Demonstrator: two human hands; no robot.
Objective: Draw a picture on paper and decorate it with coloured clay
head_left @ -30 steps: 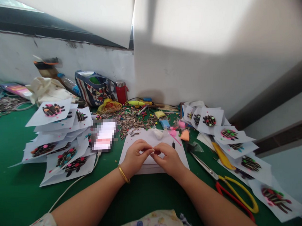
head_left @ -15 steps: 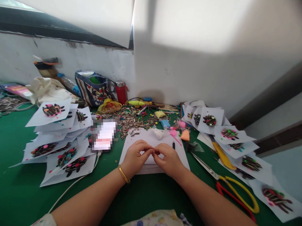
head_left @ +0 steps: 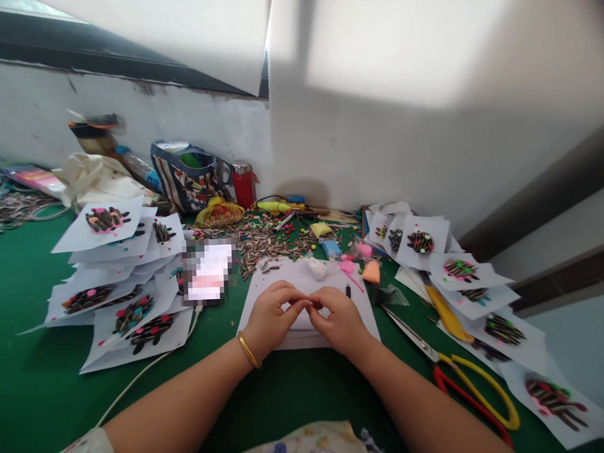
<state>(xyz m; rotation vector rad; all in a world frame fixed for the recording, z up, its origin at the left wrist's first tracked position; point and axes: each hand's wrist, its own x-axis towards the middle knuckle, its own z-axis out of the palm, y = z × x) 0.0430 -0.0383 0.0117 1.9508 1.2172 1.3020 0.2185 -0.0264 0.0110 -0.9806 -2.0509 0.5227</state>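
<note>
My left hand (head_left: 278, 314) and my right hand (head_left: 339, 318) meet fingertip to fingertip above a stack of white paper (head_left: 307, 338). Thumbs and forefingers of both are pinched together; whatever lies between them is too small or hidden to make out. Just beyond the fingers, on the paper, lie a white lump of clay (head_left: 316, 268), a pink clay piece with a thin tail (head_left: 351, 272) and a few sunflower seeds (head_left: 270, 268). A short black stick-like object (head_left: 348, 291) lies beside my right hand.
Stacked papers with seed pictures (head_left: 130, 307) stand left, more papers (head_left: 504, 328) right. Scissors (head_left: 432, 354) and a yellow-handled tool (head_left: 448, 313) lie right. A phone (head_left: 211, 274) with a cable is left. Behind are a seed pile (head_left: 262, 241), a bag (head_left: 190, 178) and a red flask (head_left: 243, 185).
My hands stay joined in nearly the same place, with only a slight shift of the fingers. Nothing else has visibly moved.
</note>
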